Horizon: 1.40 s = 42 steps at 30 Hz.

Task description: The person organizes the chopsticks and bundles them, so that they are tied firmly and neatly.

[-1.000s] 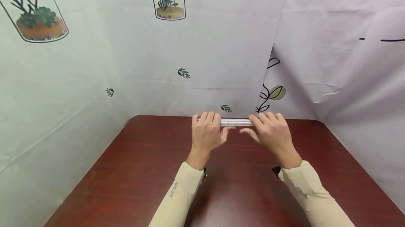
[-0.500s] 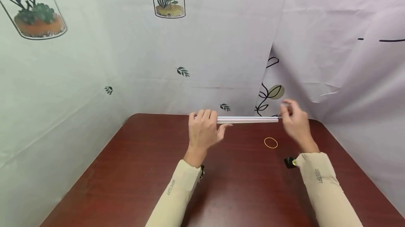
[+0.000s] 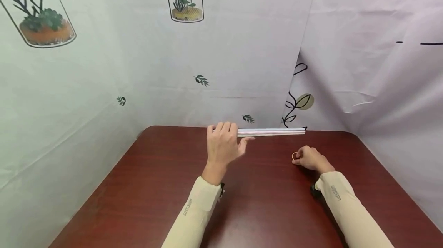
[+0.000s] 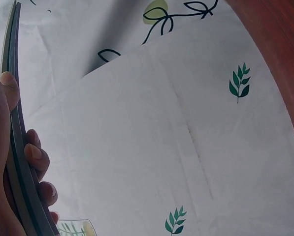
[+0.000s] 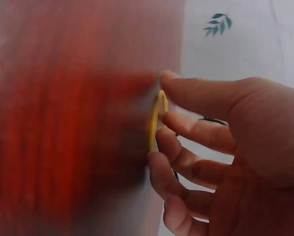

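Observation:
My left hand (image 3: 223, 146) grips a bundle of slim pastel chopsticks (image 3: 271, 132), held level over the far part of the table. Fingers wrap over their left end, and the right end sticks out free. In the left wrist view the chopsticks (image 4: 19, 162) run between thumb and curled fingers, in greenish, beige and bluish tones. Lower and to the right, my right hand (image 3: 310, 158) pinches a yellow rubber band (image 3: 294, 156) close over the tabletop. In the right wrist view the band (image 5: 155, 120) stands on edge between thumb and fingers.
The dark red wooden table (image 3: 263, 202) has rounded far corners. A pale cloth wall (image 3: 242, 59) with printed leaves and potted plants surrounds it on the far side and both flanks. Cream sleeves (image 3: 194, 211) cover both forearms.
My right hand has let go of the chopsticks' right end, moved right, then come down to the rubber band on the table and pinched it. The left hand stays almost still with the chopsticks.

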Available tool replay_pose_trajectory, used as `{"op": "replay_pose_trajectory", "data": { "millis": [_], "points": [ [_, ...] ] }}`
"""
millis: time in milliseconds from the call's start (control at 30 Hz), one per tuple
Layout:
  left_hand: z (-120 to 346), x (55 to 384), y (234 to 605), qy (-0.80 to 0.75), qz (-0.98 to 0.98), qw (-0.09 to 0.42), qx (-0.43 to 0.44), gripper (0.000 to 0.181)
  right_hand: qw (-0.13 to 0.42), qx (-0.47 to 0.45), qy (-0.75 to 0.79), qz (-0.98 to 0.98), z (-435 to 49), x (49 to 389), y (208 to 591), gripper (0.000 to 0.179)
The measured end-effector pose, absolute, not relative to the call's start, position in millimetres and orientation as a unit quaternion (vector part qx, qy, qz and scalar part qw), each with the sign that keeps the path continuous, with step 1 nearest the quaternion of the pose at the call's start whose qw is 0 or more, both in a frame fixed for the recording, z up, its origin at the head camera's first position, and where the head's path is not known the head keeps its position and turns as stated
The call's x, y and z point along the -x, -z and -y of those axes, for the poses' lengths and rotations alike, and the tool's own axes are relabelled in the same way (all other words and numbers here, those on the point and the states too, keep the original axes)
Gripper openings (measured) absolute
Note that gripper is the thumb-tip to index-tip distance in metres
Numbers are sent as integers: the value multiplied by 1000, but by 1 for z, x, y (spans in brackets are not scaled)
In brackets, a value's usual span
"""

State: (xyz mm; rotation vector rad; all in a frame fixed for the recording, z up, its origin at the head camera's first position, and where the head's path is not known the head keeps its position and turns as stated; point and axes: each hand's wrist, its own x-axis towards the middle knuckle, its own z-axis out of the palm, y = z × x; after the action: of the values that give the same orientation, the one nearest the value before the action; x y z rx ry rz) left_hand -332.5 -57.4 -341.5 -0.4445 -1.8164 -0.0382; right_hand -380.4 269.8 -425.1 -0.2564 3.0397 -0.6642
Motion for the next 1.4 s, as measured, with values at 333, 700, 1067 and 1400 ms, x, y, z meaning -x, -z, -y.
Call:
{"op": "replay_pose_trajectory", "data": {
  "millis": [333,700,1067,1400],
  "points": [
    [56,333,342,37,790,580,195,56,-4,151,217,-964,-267,384,432,30],
    [57,335,344,32,800,568,191,54,-14,124,434,-892,-275,387,428,16],
    [57,335,346,39,813,550,186,55,88,43,668,-738,-281,382,421,16],
    [58,334,345,41,817,545,183,55,135,163,820,-532,-284,379,411,38]
  ]
}}
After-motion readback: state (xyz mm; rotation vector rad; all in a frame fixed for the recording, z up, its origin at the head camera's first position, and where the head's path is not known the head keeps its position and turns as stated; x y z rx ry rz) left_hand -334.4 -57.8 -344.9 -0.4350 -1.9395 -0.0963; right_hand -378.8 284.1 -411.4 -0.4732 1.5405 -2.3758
